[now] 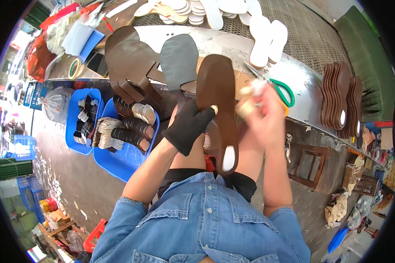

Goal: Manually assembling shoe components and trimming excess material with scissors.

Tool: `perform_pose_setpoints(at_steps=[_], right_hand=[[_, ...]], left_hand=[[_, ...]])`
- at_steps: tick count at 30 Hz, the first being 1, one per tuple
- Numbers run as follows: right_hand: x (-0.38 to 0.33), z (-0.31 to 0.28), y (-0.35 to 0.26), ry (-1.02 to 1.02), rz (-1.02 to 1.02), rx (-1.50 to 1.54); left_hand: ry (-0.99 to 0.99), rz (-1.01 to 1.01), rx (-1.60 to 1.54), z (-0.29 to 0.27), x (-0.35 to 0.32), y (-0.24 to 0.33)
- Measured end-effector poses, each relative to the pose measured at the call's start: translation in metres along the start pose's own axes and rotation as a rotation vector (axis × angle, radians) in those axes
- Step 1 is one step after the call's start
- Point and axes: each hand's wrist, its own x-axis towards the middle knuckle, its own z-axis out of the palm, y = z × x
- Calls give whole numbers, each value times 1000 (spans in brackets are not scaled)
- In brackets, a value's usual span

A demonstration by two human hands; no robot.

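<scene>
My left hand [188,125], in a black glove, grips a long brown shoe insole [219,98] by its left edge and holds it upright over my lap. A white patch sits at the insole's lower end. Just right of the insole, my bare right hand [265,116] is blurred and closed around a pale brush or roll-like object [249,98] whose kind I cannot make out. A grey insole [178,59] and dark brown cut leather pieces [129,55] lie on the metal bench edge [232,44] behind.
Two blue tubs [118,160] of stacked sole pieces stand on the floor at my left. Green-handled scissors [281,90] lie on the bench. White insoles [267,37] rest on mesh, stacked brown soles [340,98] at right. A wooden stool [309,164] stands beside my right leg.
</scene>
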Motion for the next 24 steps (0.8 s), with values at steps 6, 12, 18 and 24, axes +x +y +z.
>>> perform_pose_setpoints(at_steps=[6, 12, 18, 24], right_hand=[[-6, 24, 6, 86, -256, -589], [21, -24, 39, 105, 55, 823], [22, -22, 50, -162, 121, 1104], [9, 6, 36, 3, 173, 1105]], left_hand=[[171, 359, 207, 11, 8, 43], [221, 362, 189, -4, 7, 66], [-194, 252, 91, 30, 2, 24], [-193, 205, -211, 16, 27, 32]])
